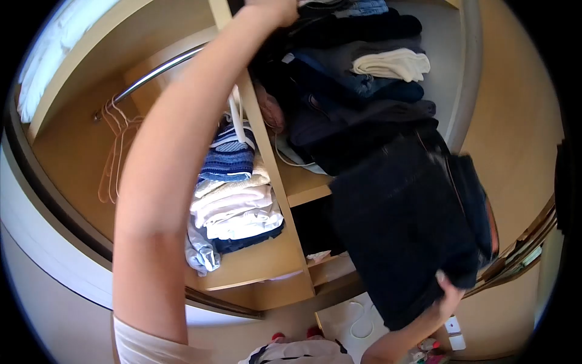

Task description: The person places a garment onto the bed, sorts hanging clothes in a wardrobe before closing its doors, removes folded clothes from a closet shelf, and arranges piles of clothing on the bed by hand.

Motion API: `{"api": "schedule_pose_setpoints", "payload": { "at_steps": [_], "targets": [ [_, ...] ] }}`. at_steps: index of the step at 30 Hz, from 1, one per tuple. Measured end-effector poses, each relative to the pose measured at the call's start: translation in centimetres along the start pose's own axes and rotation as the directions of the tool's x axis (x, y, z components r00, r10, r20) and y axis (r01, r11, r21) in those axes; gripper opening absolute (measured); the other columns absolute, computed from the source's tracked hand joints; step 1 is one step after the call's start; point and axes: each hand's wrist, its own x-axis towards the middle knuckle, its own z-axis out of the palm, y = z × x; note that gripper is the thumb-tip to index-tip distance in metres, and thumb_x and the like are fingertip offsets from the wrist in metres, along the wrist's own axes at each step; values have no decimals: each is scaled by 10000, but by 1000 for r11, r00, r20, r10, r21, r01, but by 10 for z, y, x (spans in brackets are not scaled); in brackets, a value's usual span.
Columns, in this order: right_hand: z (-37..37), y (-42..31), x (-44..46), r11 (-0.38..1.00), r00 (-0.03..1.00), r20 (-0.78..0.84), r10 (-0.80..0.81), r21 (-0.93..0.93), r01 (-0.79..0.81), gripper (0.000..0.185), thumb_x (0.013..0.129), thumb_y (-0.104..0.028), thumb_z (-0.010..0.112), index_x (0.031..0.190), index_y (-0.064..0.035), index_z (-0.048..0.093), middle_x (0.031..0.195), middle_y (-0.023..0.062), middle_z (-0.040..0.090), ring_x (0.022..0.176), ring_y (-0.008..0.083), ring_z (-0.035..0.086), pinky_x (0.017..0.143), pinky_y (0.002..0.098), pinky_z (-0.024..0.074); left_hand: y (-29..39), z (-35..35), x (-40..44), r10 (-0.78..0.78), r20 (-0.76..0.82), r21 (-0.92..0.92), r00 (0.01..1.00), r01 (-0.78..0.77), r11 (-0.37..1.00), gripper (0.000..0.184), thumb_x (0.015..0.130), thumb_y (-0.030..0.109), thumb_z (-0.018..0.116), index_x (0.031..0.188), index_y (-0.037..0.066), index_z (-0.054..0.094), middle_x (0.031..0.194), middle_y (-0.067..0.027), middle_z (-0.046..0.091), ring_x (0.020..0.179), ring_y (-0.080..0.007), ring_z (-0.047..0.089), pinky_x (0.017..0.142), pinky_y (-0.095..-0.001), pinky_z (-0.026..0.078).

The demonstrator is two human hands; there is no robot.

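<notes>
My right hand grips the lower edge of folded dark jeans, thumb on top and the other fingers hidden underneath. The jeans hang in front of the shelf, tilted, and a bluer layer with a reddish strip shows at their right side. High up, my left hand reaches to the top of a pile of dark folded clothes; its fingers are cut off by the frame edge. A cream folded garment lies among the dark pile.
Left of the wooden divider stands a stack of folded light clothes, topped by a blue patterned garment. Wire hangers hang from a metal rail. A white cable loops low down. Wooden panels border the right.
</notes>
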Motion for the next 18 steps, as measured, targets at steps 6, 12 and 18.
{"api": "schedule_pose_setpoints", "payload": {
  "at_steps": [6, 12, 18],
  "targets": [
    [16, 40, -48, 968, 956, -284, 77, -210, -140, 810, 573, 117, 767, 1301, 7, 430, 1191, 136, 555, 1094, 254, 528, 1014, 367, 373, -7, -7, 8, 80, 45, 103, 996, -84, 991, 461, 754, 368, 741, 1141, 144, 628, 1082, -157, 661, 1021, -336, 627, 879, -438, 512],
    [9, 70, -42, 955, 909, -311, 277, -17, -296, 821, 540, 24, 874, 1243, 5, 450, 1230, 121, 520, 1115, 226, 500, 1013, 343, 355, -7, -8, 5, 79, 15, 51, 997, -80, 995, 436, 776, 319, 720, 1162, 149, 610, 1083, -166, 654, 1017, -348, 622, 877, -446, 509],
    [-28, 83, -57, 957, 921, -267, 284, 139, -255, 678, 631, 73, 720, 1269, 39, 492, 1261, 145, 544, 1135, 273, 527, 1014, 380, 389, -1, -5, 2, 77, -11, 100, 997, -75, 992, 422, 767, 316, 720, 1123, 115, 616, 1044, -166, 661, 990, -336, 634, 849, -433, 519]
  ]
}}
